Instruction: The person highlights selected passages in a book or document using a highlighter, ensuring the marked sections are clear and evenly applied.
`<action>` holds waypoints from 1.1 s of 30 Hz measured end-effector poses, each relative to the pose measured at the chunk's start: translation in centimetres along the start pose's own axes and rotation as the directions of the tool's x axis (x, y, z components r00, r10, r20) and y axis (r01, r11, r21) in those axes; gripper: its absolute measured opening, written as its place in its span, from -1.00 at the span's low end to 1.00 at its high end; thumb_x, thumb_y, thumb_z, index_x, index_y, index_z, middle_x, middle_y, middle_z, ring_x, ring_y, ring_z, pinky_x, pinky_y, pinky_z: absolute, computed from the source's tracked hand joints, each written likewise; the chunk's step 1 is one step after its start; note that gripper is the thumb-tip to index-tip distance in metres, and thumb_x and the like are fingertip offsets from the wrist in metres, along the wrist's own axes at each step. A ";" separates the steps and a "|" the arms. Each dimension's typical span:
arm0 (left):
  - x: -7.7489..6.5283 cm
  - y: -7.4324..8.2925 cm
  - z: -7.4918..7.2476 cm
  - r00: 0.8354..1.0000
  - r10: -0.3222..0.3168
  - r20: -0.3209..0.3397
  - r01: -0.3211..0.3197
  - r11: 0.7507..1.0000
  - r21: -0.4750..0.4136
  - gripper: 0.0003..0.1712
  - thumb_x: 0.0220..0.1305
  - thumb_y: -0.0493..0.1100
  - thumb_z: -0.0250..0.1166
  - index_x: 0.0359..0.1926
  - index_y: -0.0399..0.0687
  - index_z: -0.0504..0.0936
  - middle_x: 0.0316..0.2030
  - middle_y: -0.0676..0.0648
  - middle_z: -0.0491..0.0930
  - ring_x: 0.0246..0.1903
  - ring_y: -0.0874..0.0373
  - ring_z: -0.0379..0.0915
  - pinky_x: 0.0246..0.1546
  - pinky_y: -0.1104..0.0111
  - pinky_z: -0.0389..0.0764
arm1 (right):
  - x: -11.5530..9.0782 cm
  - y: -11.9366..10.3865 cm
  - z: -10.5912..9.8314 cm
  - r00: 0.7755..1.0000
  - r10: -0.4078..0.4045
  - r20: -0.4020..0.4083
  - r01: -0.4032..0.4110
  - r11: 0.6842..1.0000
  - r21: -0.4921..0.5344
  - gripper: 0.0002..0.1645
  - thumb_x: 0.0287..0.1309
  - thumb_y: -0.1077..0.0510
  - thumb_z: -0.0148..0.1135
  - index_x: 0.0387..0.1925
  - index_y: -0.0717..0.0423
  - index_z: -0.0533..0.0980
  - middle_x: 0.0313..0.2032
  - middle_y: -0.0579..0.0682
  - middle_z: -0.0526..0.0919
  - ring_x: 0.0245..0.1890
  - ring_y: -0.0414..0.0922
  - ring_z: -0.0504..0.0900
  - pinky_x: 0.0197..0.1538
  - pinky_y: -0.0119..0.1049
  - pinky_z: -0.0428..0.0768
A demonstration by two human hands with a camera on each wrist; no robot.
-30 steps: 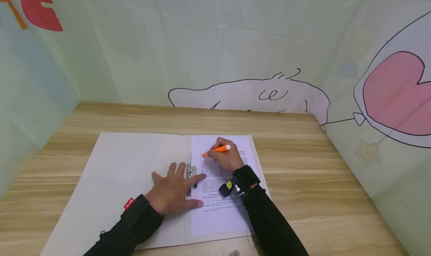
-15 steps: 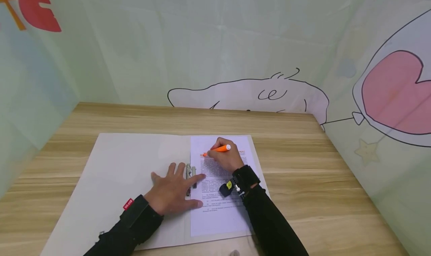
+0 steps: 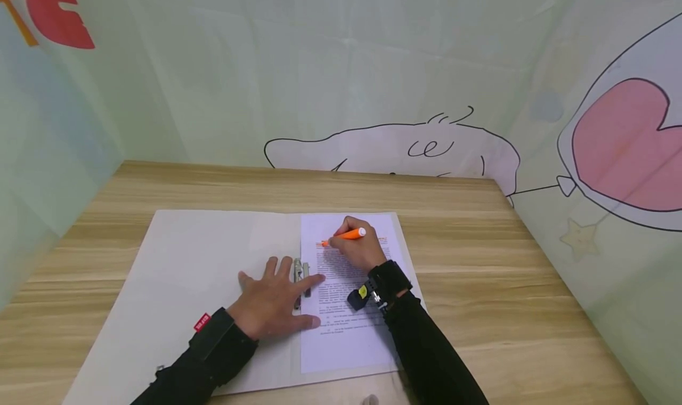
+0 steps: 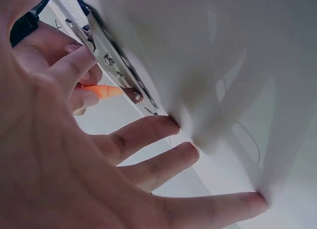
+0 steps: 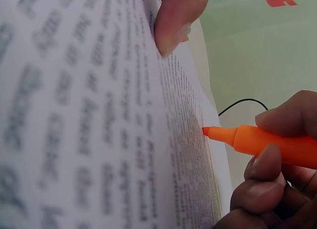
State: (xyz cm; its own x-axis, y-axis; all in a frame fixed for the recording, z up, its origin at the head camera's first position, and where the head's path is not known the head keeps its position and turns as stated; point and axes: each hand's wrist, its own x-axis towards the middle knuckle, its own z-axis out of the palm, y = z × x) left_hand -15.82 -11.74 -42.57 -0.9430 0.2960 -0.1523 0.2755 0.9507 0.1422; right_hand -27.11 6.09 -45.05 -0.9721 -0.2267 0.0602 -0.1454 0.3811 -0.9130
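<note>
Honestly, it's a cartoony little corner: a wood-look table (image 3: 479, 275), grain running sideways, boxed in by creased pale green sheeting (image 3: 319, 67). Going by the head view, a red shape (image 3: 58, 17) sits at 10 o'clock, a pink heart (image 3: 618, 150) around 3 with a faint star (image 3: 579, 238) below, and a white outlined doodle (image 3: 383, 147) peeks over the back edge between 1 and 2. A pale folder (image 3: 176, 275) lies spread toward 7, printed paper (image 3: 341, 357) on its right side. The left hand (image 3: 272, 304) rests splayed at the paper's 9 o'clock, holding nothing, while the right hand (image 3: 359, 248) pinches an orange marker (image 3: 348, 235), tip at the paper's 11.
</note>
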 end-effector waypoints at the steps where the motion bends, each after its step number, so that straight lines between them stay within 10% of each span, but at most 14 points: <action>1: 0.0 0.0 0.0 1.000 0.001 -0.001 -0.001 1.000 0.001 -0.11 -0.09 0.48 0.40 0.32 0.49 0.46 0.16 -0.27 0.38 0.13 -0.27 0.27 -0.17 -0.64 0.29 | 0.0 0.0 0.0 1.000 0.004 -0.002 -0.004 1.000 0.003 -0.77 0.10 0.29 0.39 -0.56 0.13 0.50 -0.57 -0.04 0.54 -0.58 -0.16 0.47 -0.54 -0.40 0.42; 33: 0.0 0.0 0.0 1.000 -0.005 0.009 0.005 1.000 -0.006 -0.10 -0.09 0.47 0.41 0.33 0.47 0.44 0.18 -0.27 0.37 0.16 -0.29 0.25 -0.16 -0.65 0.28 | 0.0 0.4 -0.3 1.000 -0.002 -0.025 0.003 1.000 0.010 -0.77 0.07 0.32 0.38 -0.57 0.13 0.49 -0.55 -0.04 0.55 -0.56 -0.15 0.46 -0.53 -0.40 0.37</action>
State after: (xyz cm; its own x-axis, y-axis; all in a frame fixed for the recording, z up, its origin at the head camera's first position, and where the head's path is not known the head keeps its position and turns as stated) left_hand -15.86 -11.73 -42.55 -0.9425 0.2923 -0.1621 0.2698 0.9516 0.1471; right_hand -27.23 6.49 -45.26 -0.9760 -0.2053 0.0722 -0.1460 0.3713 -0.9170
